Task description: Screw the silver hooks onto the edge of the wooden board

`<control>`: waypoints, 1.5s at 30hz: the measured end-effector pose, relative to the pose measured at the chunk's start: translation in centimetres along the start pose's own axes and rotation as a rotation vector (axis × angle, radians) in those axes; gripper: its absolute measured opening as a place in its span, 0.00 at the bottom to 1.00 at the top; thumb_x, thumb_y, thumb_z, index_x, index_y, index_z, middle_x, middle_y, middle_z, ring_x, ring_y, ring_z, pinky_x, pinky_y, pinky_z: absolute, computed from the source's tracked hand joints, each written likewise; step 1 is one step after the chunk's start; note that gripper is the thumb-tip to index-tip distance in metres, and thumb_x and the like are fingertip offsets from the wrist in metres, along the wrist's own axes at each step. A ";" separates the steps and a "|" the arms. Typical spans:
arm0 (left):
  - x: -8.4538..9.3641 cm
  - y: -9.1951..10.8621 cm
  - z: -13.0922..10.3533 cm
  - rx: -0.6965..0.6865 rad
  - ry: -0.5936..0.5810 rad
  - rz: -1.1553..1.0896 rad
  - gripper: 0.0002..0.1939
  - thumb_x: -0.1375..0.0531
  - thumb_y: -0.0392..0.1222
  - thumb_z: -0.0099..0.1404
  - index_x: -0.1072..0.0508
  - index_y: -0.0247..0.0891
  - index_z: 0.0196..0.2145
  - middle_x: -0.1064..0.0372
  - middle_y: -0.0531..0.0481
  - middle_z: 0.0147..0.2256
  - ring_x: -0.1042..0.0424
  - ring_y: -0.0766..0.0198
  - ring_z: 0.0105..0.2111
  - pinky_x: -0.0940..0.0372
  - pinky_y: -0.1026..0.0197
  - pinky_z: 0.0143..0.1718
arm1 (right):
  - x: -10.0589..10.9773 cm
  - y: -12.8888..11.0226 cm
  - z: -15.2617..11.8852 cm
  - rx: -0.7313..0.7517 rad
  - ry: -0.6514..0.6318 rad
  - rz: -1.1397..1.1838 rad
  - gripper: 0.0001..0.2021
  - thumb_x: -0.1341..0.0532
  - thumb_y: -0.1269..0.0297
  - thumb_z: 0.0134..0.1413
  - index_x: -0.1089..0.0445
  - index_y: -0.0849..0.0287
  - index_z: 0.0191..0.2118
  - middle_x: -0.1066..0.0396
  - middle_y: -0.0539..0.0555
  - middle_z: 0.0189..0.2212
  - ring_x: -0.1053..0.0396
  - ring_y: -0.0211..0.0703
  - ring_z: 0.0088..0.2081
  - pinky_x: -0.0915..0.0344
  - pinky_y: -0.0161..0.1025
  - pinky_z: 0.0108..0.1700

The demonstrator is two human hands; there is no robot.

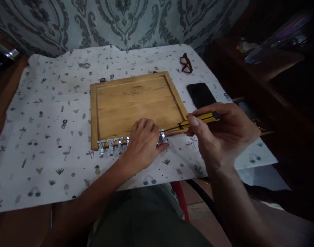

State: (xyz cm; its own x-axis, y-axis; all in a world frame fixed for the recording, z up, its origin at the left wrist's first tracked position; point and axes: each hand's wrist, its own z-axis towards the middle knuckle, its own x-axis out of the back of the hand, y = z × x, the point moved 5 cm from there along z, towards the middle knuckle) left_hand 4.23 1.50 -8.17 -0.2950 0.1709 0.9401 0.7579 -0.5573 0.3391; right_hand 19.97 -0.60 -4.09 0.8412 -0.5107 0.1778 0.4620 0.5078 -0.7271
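Metal hook [163, 136] touches my half-curled left hand [144, 143], its hold unclear from here; my right hand [220, 132] clasps a yellow-and-black screwdriver [202, 117].

The board [132, 106] lies flat in the middle of the frame, yellow-brown wood with dark grain streaks and a raised rim on all sides, its far edge tilting slightly up to the right. Two small dark fittings [102, 80] sit on that far edge. Silver metal hooks [111, 147] line the near edge, four showing at lower left, prongs toward the bottom of the frame; one more shows right of centre, and the stretch between is hidden. The screwdriver [182, 124], yellow and black, slants right of centre, its thin shaft reaching left to that hook
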 end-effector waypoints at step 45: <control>-0.1 0.0 0.0 0.005 -0.010 -0.011 0.19 0.33 0.51 0.69 0.25 0.33 0.49 0.28 0.41 0.49 0.34 0.47 0.55 0.35 0.46 0.58 | -0.7 0.3 0.6 -0.090 -0.337 0.072 0.09 0.25 0.53 0.53 0.20 0.50 0.35 0.27 0.48 0.28 0.33 0.37 0.22 0.38 0.37 0.19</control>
State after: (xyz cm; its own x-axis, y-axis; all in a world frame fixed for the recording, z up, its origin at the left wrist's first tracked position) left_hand 4.28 1.47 -8.24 -0.2981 0.1849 0.9364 0.7571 -0.5516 0.3500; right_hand 19.66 0.37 -4.02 0.9231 -0.2104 0.3218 0.3840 0.4634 -0.7986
